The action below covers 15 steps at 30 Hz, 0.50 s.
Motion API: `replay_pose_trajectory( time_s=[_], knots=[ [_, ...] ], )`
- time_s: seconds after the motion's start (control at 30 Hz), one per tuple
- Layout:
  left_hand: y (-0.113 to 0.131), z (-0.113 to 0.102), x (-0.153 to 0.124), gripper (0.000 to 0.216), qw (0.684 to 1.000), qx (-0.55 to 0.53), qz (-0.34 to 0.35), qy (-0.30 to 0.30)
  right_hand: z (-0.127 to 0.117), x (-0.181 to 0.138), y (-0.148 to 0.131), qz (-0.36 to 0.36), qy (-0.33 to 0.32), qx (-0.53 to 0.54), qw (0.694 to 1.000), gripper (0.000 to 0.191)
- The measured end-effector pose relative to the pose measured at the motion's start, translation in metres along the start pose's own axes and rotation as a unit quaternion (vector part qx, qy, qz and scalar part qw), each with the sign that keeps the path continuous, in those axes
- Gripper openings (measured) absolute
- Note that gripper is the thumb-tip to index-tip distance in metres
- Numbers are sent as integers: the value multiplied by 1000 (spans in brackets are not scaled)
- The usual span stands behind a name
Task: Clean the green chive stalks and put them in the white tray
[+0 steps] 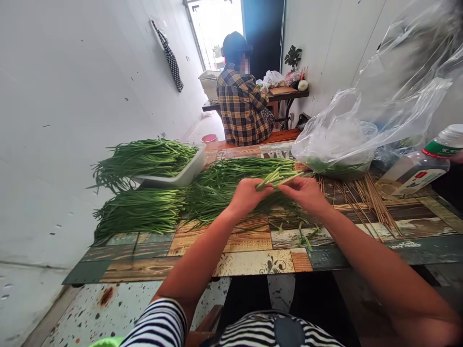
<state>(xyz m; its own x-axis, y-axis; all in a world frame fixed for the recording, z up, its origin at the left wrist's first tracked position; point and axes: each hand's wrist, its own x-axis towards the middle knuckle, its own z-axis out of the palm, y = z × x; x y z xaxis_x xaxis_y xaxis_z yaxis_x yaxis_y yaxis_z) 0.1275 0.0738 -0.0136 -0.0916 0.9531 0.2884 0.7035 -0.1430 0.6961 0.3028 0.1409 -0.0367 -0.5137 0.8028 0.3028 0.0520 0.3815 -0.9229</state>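
Observation:
My left hand (247, 195) and my right hand (306, 192) meet over the middle of the patterned table (249, 255). Both are closed on a small bunch of green stems (278, 178), whose pale cut ends stick out up and to the right between them. Under the hands lies a large loose pile of the same long green stems (224, 185). A few short green trimmings (304, 233) lie on the table just below my right hand.
A white tray (181, 177) heaped with stems stands at the back left, another pile (139, 212) in front of it. Bamboo skewers (365, 200), a clear plastic bag (347, 144) and a plastic bottle (419, 168) lie on the right. A person in a plaid shirt (241, 108) sits behind.

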Motion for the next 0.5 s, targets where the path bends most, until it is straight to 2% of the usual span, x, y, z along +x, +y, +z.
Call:
replay_pose_trajectory(
  time_s=[0.13,0.23,0.33,0.4,0.5],
  knots=[
    [2,-5,1,11,991,120,40,47,-9,0,6,35,-33,-34,998,31],
    [-2,-11,3,13,981,173,52,69,-18,2,8,100,-21,-22,995,33],
    [-10,-15,5,14,975,196,49,91,-29,6,12,131,-11,-10,991,34],
    [-16,-15,7,14,973,201,43,100,-38,7,12,142,-44,-38,988,37],
    [-24,-12,7,14,976,196,43,88,-46,6,6,151,-109,-137,973,48]
  ],
)
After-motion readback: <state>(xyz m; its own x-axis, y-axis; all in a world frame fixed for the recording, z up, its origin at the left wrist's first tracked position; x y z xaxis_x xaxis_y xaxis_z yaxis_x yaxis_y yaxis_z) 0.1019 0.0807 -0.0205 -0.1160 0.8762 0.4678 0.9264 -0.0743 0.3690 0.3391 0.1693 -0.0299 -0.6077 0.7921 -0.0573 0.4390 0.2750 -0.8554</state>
